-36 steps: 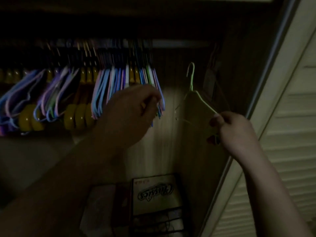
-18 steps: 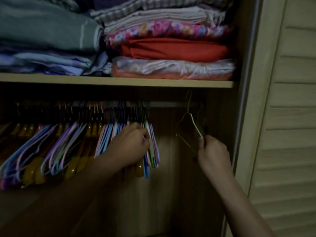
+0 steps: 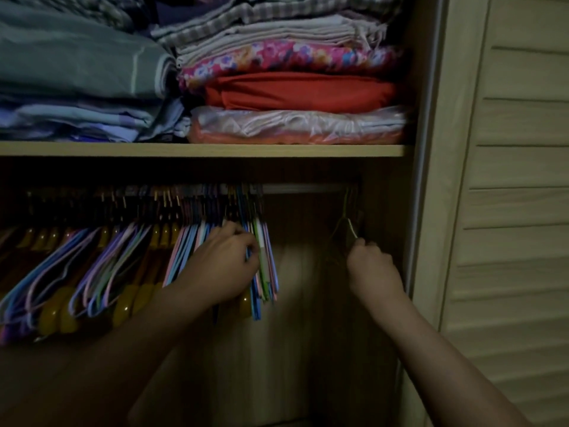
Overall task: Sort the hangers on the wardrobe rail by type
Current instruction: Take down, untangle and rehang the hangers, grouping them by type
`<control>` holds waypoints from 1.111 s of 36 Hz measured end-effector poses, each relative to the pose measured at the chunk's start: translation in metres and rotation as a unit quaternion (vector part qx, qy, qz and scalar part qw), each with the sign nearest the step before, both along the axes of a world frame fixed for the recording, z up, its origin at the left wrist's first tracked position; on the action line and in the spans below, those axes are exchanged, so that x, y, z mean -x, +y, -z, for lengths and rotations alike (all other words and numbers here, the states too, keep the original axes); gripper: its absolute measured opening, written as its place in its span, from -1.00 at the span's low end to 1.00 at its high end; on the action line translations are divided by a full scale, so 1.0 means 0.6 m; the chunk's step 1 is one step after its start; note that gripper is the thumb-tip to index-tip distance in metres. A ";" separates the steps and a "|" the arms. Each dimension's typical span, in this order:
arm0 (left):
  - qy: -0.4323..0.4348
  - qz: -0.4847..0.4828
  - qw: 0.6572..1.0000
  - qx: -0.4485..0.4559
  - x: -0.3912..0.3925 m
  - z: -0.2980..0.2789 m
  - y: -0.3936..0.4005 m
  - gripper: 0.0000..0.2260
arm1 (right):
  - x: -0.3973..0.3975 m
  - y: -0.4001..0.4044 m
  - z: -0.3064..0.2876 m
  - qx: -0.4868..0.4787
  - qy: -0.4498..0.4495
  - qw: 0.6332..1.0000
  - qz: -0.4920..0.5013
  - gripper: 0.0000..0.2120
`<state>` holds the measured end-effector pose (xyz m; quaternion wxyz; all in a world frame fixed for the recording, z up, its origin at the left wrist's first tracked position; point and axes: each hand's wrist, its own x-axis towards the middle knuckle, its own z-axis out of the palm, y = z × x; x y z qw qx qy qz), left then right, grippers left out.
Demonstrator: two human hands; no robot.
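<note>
Two hands are up under the shelf (image 3: 203,150) inside a pretty dim wardrobe. The left hand (image 3: 226,263) has its grip curled shut around the right end of a packed bunch of thin coloured hangers (image 3: 264,266), blue, pink, green and purple ones, all hooked on the rail (image 3: 304,188). Further left along that rail there are chunky yellow hangers (image 3: 126,306) mixed in with more thin ones. The right hand (image 3: 374,268) is well apart from that bunch, over by the wardrobe's right wall, with its grip pinched closed on the arm of a single pale green wire hanger (image 3: 351,227) whose hook looks to be on the rail, though it's dark there. Folded fabrics (image 3: 295,94) are stacked on the shelf above, and a louvred door (image 3: 517,211) stands at the right.
</note>
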<state>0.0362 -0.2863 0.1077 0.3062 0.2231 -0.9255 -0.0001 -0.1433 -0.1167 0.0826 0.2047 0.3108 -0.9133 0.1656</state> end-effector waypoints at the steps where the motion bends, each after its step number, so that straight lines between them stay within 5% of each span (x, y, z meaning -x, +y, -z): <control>1: 0.002 0.002 1.000 -0.001 0.001 0.002 0.003 -0.80 | 0.003 0.001 -0.004 -0.001 0.003 1.000 0.005 -0.59; 8: -0.006 -0.010 1.000 -0.013 -0.009 0.020 0.020 -0.81 | -0.012 0.016 -0.007 -0.035 -0.013 0.999 -0.003 -0.33; 12: -0.003 -0.029 0.999 -0.014 -0.034 0.036 0.017 -0.81 | -0.039 0.015 -0.001 0.035 0.068 0.992 -0.098 -0.42; 20: 0.012 -0.041 0.999 0.007 -0.092 0.030 -0.013 -0.89 | -0.094 -0.065 0.002 0.190 -0.224 0.924 -0.246 -0.93; 28: 0.017 -0.016 1.000 0.009 -0.117 0.004 -0.053 -0.83 | -0.113 -0.134 -0.006 0.274 -0.359 0.865 -0.217 -0.74; 36: 0.035 0.022 0.999 -0.002 -0.146 0.011 -0.072 -0.82 | -0.136 -0.154 0.008 0.236 -0.318 0.904 -0.163 -0.66; 40: 0.027 0.035 0.999 -0.003 -0.170 0.018 -0.077 -0.82 | -0.141 -0.144 0.005 0.249 -0.200 0.940 -0.123 -0.68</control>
